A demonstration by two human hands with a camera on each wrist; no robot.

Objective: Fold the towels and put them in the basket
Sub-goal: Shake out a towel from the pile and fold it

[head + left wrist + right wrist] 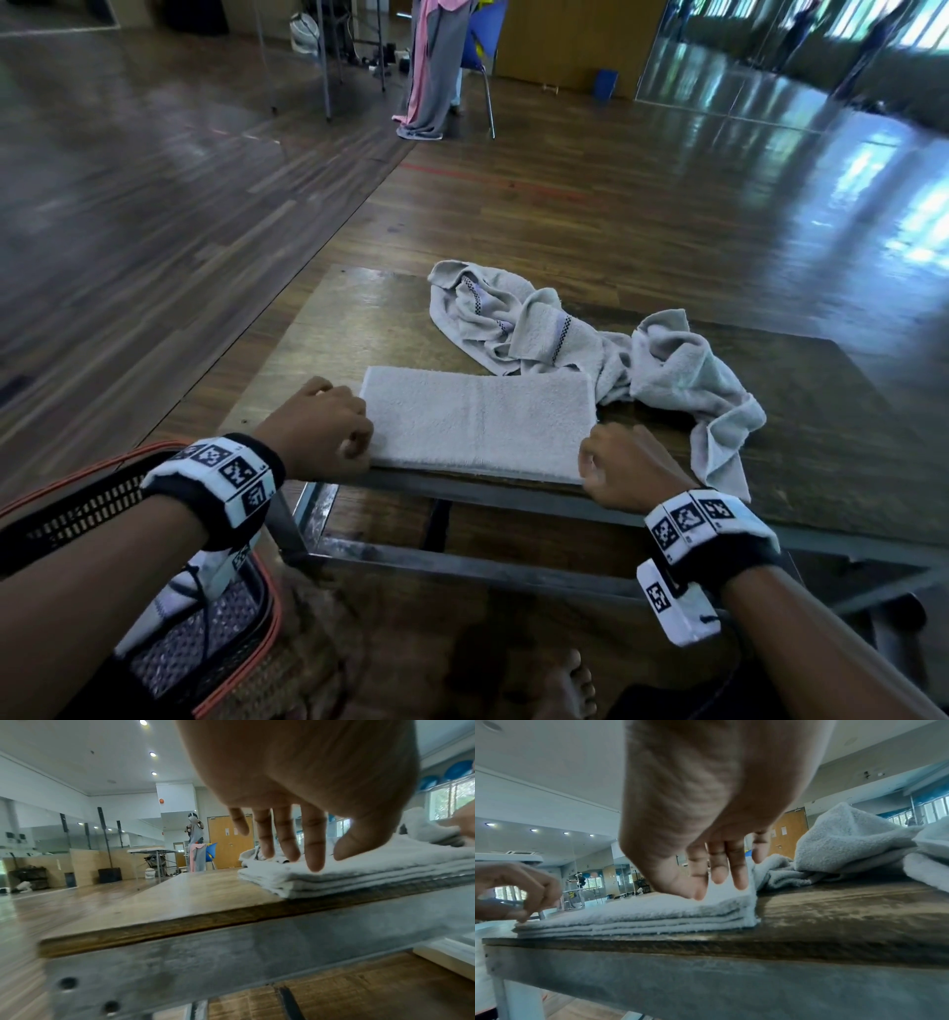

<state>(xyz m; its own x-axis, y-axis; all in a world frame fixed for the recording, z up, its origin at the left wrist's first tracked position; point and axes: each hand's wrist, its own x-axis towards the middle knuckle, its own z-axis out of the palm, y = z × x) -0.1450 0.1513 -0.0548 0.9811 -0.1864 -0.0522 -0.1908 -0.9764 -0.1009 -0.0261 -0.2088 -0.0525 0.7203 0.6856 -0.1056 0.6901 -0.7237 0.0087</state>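
Observation:
A grey towel folded into a long flat strip (pixel 477 421) lies at the near edge of the low wooden table (pixel 318 329). My left hand (pixel 334 431) is at its left end; fingers hang down fairly straight, their tips touching the towel's edge (pixel 282 882), thumb on top. My right hand (pixel 616 473) is at the right near corner, thumb on the top layer, straight fingers against the end (pixel 731 912). The towel lies flat, not lifted. Two crumpled towels (pixel 513 318) (pixel 688 375) lie behind it. The basket (pixel 272 606), black mesh with an orange rim, stands at lower left.
The basket holds pale folded cloth (pixel 169 606). The table's metal frame (pixel 462 565) runs below the near edge. A bare foot (pixel 570 683) rests on the floor in front. A distant person with hanging cloth (pixel 436 67) stands by a blue chair.

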